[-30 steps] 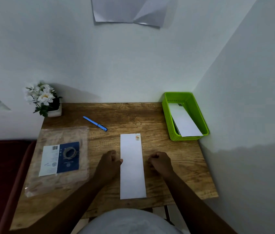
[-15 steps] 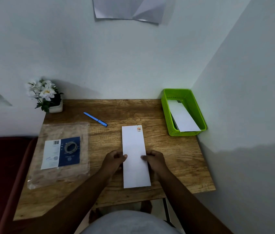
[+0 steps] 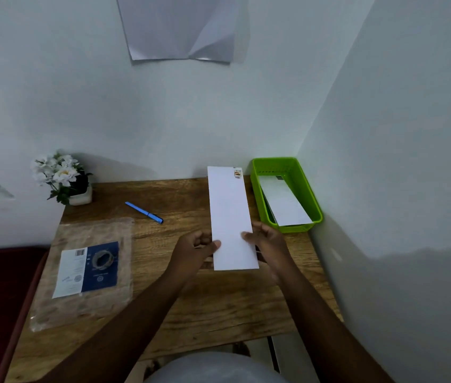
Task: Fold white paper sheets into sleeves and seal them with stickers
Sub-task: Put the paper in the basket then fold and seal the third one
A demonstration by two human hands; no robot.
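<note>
Lifted off the wooden desk (image 3: pixel 218 305) since 0.5 s ago, the folded white sleeve (image 3: pixel 230 217) is now up in the air btwn both hands, far end tipped toward the wall and close beside the green basket (image 3: pixel 257 189). Left hand (image 3: pixel 194 251) pinches the sleeve's near left edge — thumb on top, fingers curled under. Right hand (image 3: pixel 270 241) grips the near right edge, thumb on the paper's face, other fingers behind it. Small sticker (image 3: pixel 237 173) sits at the sleeve's far right corner. Basket at the desk's back right holds another white sleeve (image 3: pixel 284 203), leaning w/ its near end on the rim. Blue pen (image 3: pixel 144 212) lies on the desk left of the held sleeve, well apart. Clear plastic packet (image 3: pixel 86 272) w/ a blue-and-white card lies flat at the left side. White flowers in a pot (image 3: pixel 61 176) stand at the back left corner.
</note>
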